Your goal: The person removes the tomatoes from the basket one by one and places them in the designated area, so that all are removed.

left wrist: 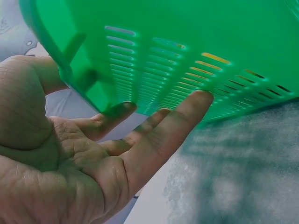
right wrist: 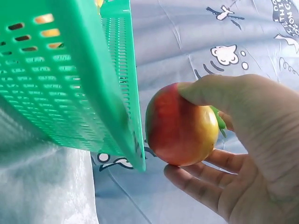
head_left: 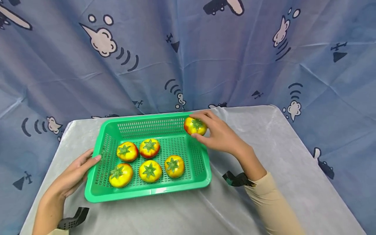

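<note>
A green plastic basket (head_left: 188, 185) with slotted walls sits on the table, and several yellow-red tomatoes (head_left: 150, 171) with green star-shaped tops lie inside, toward its left and middle. My left hand (head_left: 73, 173) holds the basket's left side, its thumb over the rim. In the left wrist view, the fingers (left wrist: 159, 135) of that hand reach along the outer wall (left wrist: 187, 28). Over the basket's far right corner, my right hand (head_left: 218, 132) grips another tomato (head_left: 195, 126) between thumb and fingers. The right wrist view shows this tomato (right wrist: 180, 126) above rim height, beside the wall.
A silvery-grey cloth (head_left: 252, 127) covers the table. Behind it hangs a blue patterned curtain (head_left: 182, 49), close to the basket's far rim. Dark wrist mounts (head_left: 73, 218) are strapped to both forearms.
</note>
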Demonstrator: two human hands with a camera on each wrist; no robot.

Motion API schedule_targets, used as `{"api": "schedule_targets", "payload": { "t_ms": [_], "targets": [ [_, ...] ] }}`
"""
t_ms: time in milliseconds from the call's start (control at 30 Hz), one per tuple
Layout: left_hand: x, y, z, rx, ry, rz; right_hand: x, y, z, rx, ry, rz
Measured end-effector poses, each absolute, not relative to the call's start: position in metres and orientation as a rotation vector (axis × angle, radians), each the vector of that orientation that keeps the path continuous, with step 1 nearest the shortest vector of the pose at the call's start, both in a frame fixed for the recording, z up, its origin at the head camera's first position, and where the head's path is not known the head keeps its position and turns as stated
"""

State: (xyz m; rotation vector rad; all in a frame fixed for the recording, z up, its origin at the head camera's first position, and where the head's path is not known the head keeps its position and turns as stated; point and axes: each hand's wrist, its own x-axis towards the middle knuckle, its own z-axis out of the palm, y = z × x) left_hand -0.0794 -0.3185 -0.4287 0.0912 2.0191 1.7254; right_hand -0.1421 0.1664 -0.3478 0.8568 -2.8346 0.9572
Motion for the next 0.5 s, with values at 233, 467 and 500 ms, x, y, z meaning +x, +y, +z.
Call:
{"api": "schedule_targets", "payload": {
  "t_ms": [233,467,500],
  "targets": [
    [-0.079,-0.318,-0.429,0.106,2.018,1.736,-0.143,0.179,-0.353,0.773,-2.802,0.993],
    [-0.08,-0.317,-0.427,0.091,2.027,1.73,-0.141,0.193,-0.362,0.666,-2.727,1.021],
    [-0.08,-0.318,-0.428,0.086,2.031,1.724,-0.14,0.194,-0.363,0.656,-2.724,1.022]
  ]
}}
